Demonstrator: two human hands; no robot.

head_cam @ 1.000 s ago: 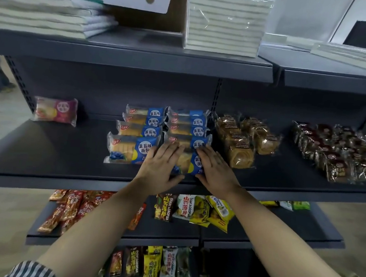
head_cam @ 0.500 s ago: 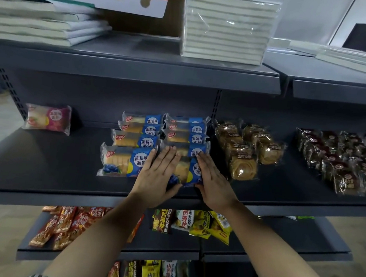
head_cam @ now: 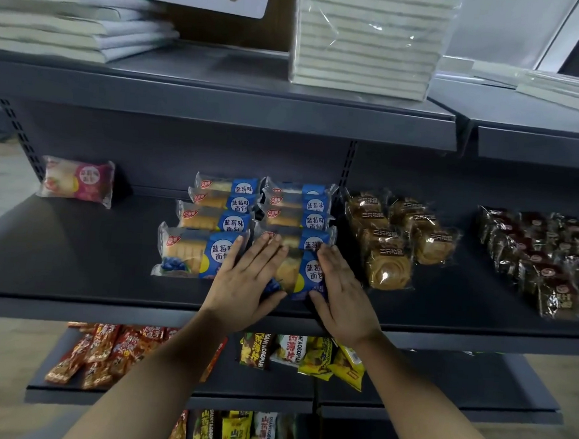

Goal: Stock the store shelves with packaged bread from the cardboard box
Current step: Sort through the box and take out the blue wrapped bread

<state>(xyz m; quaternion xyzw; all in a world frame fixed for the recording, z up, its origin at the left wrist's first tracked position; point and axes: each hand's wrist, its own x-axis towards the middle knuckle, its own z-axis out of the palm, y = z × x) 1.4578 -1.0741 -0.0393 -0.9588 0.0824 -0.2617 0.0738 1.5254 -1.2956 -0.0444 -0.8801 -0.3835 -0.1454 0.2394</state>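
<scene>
Landmark: the front blue bread pack (head_cam: pixel 300 274) lay flat near the front edge of the middle shelf (head_cam: pixel 74 274), at the head of the right-hand blue row.
Left hand (head_cam: pixel 243 284): it rested flat over the left part of that pack, fingers (head_cam: pixel 262 251) straight and held close together, pointing toward the back, thumb spread out along the pack's near edge.
Right hand (head_cam: pixel 343 290): it lay flat against the pack's right edge, fingers straight and close together, thumb at the near right corner.
Right blue row (head_cam: pixel 298 216): four more blue packs overlapped directly behind the pack.
Left blue row (head_cam: pixel 210 221): four matching packs sat just left of it; the front one touched the left hand's fingertips.
Swirl buns (head_cam: pixel 389 259): clear-wrapped brown buns stood just right of the pack, apart from the right hand.
Dark packs (head_cam: pixel 543 262): farther right again.
Pink pack (head_cam: pixel 78 182): alone, well left and toward the back.
Upper shelf (head_cam: pixel 221 93): above the pack, carrying a plastic-wrapped white stack (head_cam: pixel 363 40).
Lower shelf (head_cam: pixel 441 381): below the pack, holding red snack bags (head_cam: pixel 104 350) and yellow snack bags (head_cam: pixel 323 357).
</scene>
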